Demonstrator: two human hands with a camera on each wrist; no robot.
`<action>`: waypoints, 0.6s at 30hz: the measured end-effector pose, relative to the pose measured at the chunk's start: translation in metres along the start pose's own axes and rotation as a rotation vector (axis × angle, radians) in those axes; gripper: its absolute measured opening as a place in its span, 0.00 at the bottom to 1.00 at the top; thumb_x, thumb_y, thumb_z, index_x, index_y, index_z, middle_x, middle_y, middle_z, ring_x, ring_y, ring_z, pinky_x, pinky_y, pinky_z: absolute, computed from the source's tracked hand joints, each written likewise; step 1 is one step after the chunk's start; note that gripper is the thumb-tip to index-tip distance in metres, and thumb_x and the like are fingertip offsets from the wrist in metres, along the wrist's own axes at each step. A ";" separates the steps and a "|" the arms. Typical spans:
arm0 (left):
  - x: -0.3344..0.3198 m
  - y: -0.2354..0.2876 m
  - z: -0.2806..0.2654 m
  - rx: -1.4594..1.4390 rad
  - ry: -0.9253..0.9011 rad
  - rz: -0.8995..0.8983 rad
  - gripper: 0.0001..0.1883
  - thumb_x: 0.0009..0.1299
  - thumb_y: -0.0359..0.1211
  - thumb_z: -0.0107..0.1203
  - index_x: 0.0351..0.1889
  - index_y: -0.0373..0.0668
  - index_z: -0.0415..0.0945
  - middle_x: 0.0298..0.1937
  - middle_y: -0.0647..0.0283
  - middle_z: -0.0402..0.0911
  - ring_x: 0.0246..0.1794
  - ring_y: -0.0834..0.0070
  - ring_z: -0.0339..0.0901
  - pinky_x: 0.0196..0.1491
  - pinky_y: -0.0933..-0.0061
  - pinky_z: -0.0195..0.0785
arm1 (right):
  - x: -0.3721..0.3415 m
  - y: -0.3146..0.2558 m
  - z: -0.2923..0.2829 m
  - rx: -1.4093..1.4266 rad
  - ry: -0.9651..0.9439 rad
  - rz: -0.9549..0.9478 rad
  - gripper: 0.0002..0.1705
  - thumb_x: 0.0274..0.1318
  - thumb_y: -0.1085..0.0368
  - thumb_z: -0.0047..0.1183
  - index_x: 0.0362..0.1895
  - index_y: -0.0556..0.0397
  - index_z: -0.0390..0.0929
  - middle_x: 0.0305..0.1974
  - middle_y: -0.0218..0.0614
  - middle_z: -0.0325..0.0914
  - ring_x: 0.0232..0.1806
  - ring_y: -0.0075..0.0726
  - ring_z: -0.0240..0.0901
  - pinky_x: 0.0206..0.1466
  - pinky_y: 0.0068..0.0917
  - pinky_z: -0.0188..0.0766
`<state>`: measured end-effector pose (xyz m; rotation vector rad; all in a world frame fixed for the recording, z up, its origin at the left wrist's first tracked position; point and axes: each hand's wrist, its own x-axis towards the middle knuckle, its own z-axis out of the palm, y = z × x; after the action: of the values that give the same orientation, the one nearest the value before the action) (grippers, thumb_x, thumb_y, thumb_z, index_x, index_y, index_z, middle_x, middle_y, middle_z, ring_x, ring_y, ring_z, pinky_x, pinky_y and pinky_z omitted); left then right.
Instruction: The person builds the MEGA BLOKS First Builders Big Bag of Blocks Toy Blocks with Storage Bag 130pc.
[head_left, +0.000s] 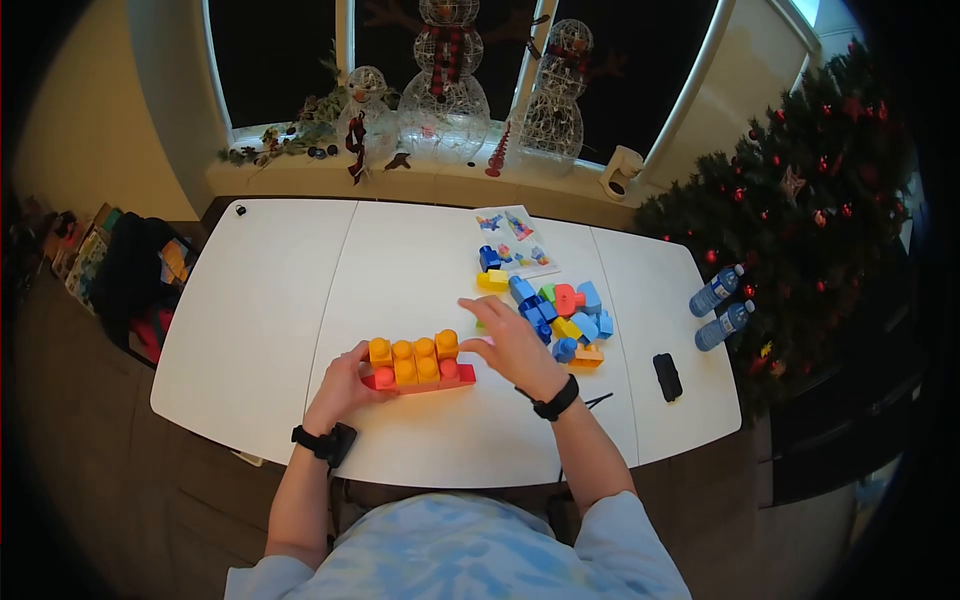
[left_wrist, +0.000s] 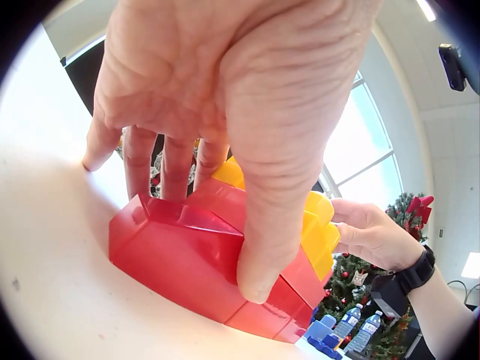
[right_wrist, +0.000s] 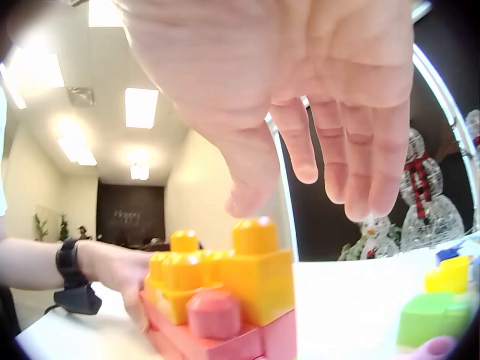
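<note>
A row of joined red blocks (head_left: 430,388) (left_wrist: 180,244) lies on the white table with orange-yellow blocks (head_left: 415,362) (left_wrist: 321,244) (right_wrist: 266,285) fitted on top; single orange blocks stand higher at both ends. My left hand (head_left: 340,388) (left_wrist: 225,97) (right_wrist: 116,266) grips the left end of the row, thumb on the near red side and fingers behind. Beside the right end, my right hand (head_left: 525,355) (right_wrist: 330,97) is raised with fingers extended and nothing held. Its thumb is close to the raised orange block (head_left: 446,343); touching or apart, I cannot tell.
Loose blue blocks (head_left: 538,308), yellow, green, red and orange ones lie right of the row. Behind them is a picture sheet (head_left: 535,255). Farther right are a black case (head_left: 667,378) and two water bottles (head_left: 716,290) near the table's edge.
</note>
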<state>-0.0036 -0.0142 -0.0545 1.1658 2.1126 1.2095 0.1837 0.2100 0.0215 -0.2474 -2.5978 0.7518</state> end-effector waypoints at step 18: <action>-0.001 -0.012 0.005 0.050 0.057 0.052 0.36 0.47 0.36 0.81 0.53 0.38 0.74 0.46 0.52 0.86 0.46 0.50 0.82 0.51 0.56 0.77 | -0.123 0.158 -0.071 -0.152 -0.023 0.675 0.16 0.53 0.64 0.70 0.46 0.55 0.88 0.41 0.46 0.86 0.40 0.47 0.83 0.48 0.39 0.79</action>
<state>-0.0045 -0.0158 -0.0674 1.2282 2.1783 1.2330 0.3334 0.3410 -0.0526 -1.2051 -2.5908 0.7600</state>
